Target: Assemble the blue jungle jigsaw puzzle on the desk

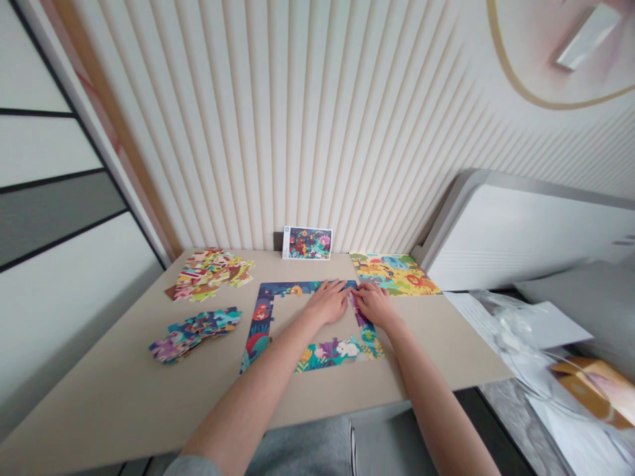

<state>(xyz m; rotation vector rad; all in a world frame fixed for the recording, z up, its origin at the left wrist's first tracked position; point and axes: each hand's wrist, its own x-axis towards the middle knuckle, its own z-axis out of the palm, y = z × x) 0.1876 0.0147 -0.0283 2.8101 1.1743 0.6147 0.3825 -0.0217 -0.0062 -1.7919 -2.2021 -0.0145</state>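
Note:
A jigsaw puzzle frame lies on the table, its border pieces joined around a bare middle. My left hand rests palm down over the upper right of this frame, fingers stretched out onto the dark blue top edge. At the top right corner, my right hand lies against the right side, its fingers spread on the border pieces. The two hands' fingertips nearly meet there, covering part of the corner. A white rabbit shows on the bottom edge. My left forearm hides the lower left part of the border.
Loose blue-purple puzzle pieces are heaped at left, with red-yellow pieces behind them. A picture card leans against the ribbed wall. A yellow animal puzzle lies at back right. Papers and plastic bags sit beyond the table's right edge.

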